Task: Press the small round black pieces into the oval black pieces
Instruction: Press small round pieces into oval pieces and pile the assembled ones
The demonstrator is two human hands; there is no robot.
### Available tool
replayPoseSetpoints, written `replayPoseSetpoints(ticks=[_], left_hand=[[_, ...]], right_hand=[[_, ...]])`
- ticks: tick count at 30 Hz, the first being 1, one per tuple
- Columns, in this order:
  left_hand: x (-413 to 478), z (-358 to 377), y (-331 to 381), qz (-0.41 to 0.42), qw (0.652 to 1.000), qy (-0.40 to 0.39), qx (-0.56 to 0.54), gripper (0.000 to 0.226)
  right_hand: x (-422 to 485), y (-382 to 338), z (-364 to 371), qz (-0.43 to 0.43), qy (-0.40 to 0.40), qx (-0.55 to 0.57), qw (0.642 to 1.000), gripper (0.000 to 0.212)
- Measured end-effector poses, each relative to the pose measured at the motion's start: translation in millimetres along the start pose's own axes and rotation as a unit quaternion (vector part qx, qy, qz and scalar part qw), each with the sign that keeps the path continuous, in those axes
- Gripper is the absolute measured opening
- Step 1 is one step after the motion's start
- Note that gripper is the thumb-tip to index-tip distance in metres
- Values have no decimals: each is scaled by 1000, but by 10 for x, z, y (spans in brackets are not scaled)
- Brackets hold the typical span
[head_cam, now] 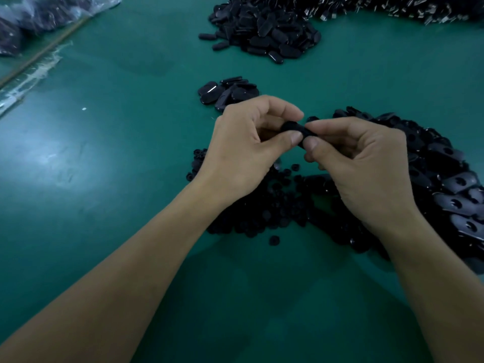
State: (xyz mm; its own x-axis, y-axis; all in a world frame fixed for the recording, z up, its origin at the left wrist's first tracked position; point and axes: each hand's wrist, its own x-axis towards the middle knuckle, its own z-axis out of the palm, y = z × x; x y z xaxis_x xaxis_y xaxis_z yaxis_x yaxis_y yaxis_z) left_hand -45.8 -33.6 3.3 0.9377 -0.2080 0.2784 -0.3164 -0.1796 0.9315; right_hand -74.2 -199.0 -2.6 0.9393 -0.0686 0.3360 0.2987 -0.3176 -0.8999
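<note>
Both hands meet above the green table, pinching one black oval piece (pixel 295 128) between them. My left hand (pixel 246 145) holds its left end between thumb and curled fingers. My right hand (pixel 361 163) pinches the right end, thumb against thumb. Whether a small round piece sits in it is hidden by my fingers. Under my hands lies a heap of small round black pieces (pixel 264 205). A large pile of oval black pieces (pixel 450 179) with holes spreads out to the right.
A small group of oval pieces (pixel 227 93) lies just beyond my hands. A bigger heap of oval pieces (pixel 264 30) sits at the back, with shiny metal parts (pixel 392 9) behind it. Plastic bags (pixel 39 14) fill the far left corner.
</note>
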Motion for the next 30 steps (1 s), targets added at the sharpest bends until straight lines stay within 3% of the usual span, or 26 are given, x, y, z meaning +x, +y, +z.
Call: replayPoseSetpoints(ticks=[13,30], left_hand=[[8,-14,-9,-20,1000,1,-3,28],[-15,-6,8,38,995,23,90,21]], right_hand=[[-13,-11,-12,5,-8,-54,998,20],[-22,-37,11,-3,0,-29,1000,22]])
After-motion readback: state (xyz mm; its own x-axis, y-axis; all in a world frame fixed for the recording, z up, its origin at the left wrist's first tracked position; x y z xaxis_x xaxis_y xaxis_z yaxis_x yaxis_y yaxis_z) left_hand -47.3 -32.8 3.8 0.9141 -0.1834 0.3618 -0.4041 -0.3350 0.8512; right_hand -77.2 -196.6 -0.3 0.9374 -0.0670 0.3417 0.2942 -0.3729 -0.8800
